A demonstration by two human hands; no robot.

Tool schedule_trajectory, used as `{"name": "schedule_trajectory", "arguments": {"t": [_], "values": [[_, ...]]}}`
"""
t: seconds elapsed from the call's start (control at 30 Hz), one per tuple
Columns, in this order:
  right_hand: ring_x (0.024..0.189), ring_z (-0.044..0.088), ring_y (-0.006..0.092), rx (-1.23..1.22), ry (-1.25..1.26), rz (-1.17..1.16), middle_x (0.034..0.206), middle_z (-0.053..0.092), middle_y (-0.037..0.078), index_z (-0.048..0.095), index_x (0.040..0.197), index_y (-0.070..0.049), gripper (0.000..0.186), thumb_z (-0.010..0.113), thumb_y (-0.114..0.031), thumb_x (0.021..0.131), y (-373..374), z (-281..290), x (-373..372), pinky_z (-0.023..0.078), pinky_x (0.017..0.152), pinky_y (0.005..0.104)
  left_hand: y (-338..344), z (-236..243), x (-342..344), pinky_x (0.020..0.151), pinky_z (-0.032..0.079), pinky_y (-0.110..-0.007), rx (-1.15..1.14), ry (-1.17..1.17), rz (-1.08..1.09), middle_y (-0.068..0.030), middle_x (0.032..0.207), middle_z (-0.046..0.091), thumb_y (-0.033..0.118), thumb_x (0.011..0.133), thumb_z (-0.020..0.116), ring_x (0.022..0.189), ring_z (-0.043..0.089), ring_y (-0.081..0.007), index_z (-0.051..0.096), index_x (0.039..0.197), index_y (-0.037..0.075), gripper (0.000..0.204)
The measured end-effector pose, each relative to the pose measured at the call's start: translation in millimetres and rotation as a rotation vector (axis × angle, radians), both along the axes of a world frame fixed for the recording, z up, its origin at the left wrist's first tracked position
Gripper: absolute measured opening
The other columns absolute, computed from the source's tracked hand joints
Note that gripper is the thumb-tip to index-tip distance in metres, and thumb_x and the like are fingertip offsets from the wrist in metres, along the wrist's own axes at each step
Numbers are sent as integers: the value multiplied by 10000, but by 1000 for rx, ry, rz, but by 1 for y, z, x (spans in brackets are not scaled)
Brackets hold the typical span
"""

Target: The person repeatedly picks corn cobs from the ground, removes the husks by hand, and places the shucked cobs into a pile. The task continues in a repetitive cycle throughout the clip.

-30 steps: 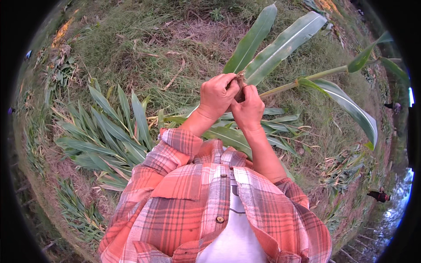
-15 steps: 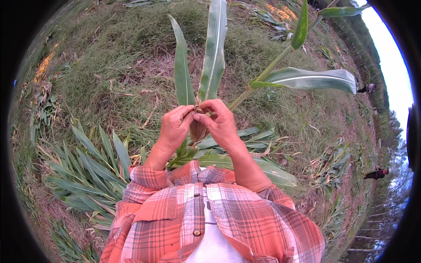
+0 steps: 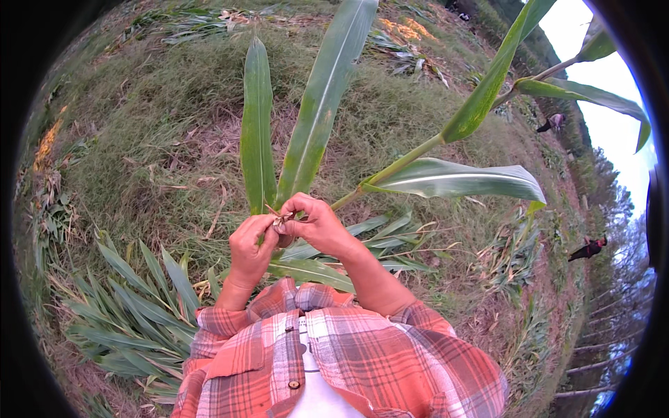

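Both of my hands meet in front of my chest at the dry tip of a corn husk. Fingers and thumb of my left hand pinch its left side. My right hand pinches it from the right, with the fingers curled. The brownish ear shows only a little below the fingertips; the rest is hidden. A green corn stalk slants from behind my right hand to the upper right, bearing long leaves. Two upright green leaves, one narrow and one broad, rise beyond my hands.
Cut corn stalks with leaves lie in a heap at my left, and more leaves lie behind my right forearm. Orange corn piles sit farther off on the grassy ground. Two people are at the far right, before trees.
My hands, with the husk tip between them, appear lower and farther left in the picture. The stalk and leaves have shifted too, and the husk tip now looks parted between my fingers.
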State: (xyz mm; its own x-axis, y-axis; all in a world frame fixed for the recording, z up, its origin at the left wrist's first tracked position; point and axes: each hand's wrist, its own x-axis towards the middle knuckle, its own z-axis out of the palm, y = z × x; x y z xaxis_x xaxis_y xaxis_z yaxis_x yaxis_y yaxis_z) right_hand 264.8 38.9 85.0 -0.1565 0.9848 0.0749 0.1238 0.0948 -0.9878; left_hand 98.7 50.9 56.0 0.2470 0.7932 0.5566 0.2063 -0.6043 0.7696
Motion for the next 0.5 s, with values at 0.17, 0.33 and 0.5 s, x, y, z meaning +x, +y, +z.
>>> {"name": "schedule_trajectory", "arguments": {"t": [0.17,0.33,0.5], "values": [[725,536,52,-170,211,81,785,572,-24,580,870,-39,149,698,-47,780,0,-6,4,457,600,217,-2,-2,8,629,456,-378,155,57,59,-133,795,543,35,754,594,720,552,-311,533,880,34,140],[738,529,38,-170,385,77,796,573,-43,577,850,-50,132,694,-57,789,-7,-3,2,441,647,198,-7,-1,15,646,429,-369,135,11,71,-130,796,499,74,801,533,711,509,-299,502,880,23,99],[753,526,32,-184,453,95,804,572,-51,574,835,-57,131,697,-62,790,-12,2,5,437,677,192,-16,10,21,628,434,-386,110,-23,112,-132,772,520,45,763,552,702,521,-310,521,854,30,97]]}}
